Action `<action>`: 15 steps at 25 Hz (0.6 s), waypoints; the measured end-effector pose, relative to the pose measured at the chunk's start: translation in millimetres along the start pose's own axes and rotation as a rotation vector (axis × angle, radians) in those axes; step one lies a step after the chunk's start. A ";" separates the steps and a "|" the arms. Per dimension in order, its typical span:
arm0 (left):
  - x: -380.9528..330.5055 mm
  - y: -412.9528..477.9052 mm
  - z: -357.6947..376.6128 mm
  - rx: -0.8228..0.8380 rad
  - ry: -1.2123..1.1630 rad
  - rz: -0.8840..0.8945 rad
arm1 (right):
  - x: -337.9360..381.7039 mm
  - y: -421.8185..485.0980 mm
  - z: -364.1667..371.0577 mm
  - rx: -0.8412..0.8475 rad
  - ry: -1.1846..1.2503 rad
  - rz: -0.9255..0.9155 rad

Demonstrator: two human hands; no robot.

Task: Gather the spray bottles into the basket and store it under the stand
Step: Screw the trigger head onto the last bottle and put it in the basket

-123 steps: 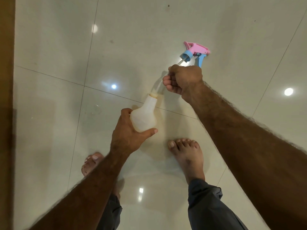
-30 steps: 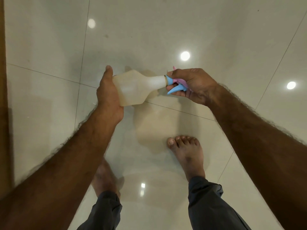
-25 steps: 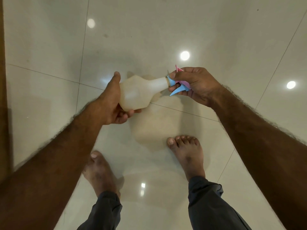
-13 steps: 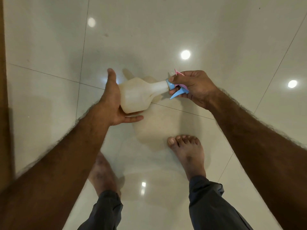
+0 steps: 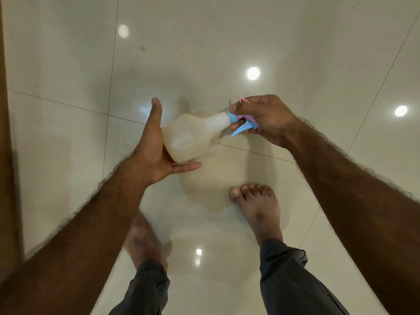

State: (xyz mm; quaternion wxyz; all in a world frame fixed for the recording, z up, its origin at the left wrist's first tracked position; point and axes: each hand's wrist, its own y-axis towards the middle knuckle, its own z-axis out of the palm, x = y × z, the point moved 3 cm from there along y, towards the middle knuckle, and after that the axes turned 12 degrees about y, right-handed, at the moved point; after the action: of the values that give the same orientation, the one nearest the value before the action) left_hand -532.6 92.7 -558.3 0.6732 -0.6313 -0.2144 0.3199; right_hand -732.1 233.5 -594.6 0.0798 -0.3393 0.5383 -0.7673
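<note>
Translucent bottle (image 5: 191,138) lies sideways between both hands: left hand (image 5: 156,153) spread flat against its base, right hand (image 5: 263,119) clamped on its sprayer (image 5: 242,125).

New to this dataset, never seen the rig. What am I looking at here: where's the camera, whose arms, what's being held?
No machine here: a person works with bare hands, and the single wide-angle camera sits on their head, looking down. So the two forearms coming in from the bottom corners are the wearer's own, and the bare feet below stand on a glossy tiled floor; the bright dots are reflected lights.

The left hand supports the base of a translucent spray bottle with open palm and spread fingers. The right hand closes around the bottle's pink and blue trigger head. The bottle lies roughly sideways in the air. Nothing rests on the visible floor; no basket or stand is in view.
</note>
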 end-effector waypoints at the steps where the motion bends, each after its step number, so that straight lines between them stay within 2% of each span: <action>1: 3.8 -0.6 0.3 -0.025 0.035 -0.087 | 1.3 -0.6 1.2 0.003 -0.042 -0.003; 3: 10.4 -1.2 4.2 -0.095 0.071 -0.074 | 6.1 -0.5 3.0 -0.014 -0.093 -0.009; 6: 23.0 3.0 8.8 -0.152 -0.053 0.151 | 18.6 2.8 8.0 0.004 -0.086 0.053; 9: 40.1 4.0 4.5 -0.088 -0.095 0.200 | 27.8 5.9 13.9 0.042 -0.170 0.217; 11: 50.1 3.0 3.1 -0.011 0.005 0.160 | 32.3 3.2 23.0 0.069 -0.332 0.334; 15: 53.2 1.1 23.0 0.090 0.379 0.189 | 36.4 6.5 49.2 0.036 -0.660 0.390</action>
State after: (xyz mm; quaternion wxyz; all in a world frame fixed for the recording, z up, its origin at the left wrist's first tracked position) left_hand -511.3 146.3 -563.0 0.6961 -0.6666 -0.0094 0.2663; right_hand -731.4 175.2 -575.1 0.3993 -0.4580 0.5243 -0.5966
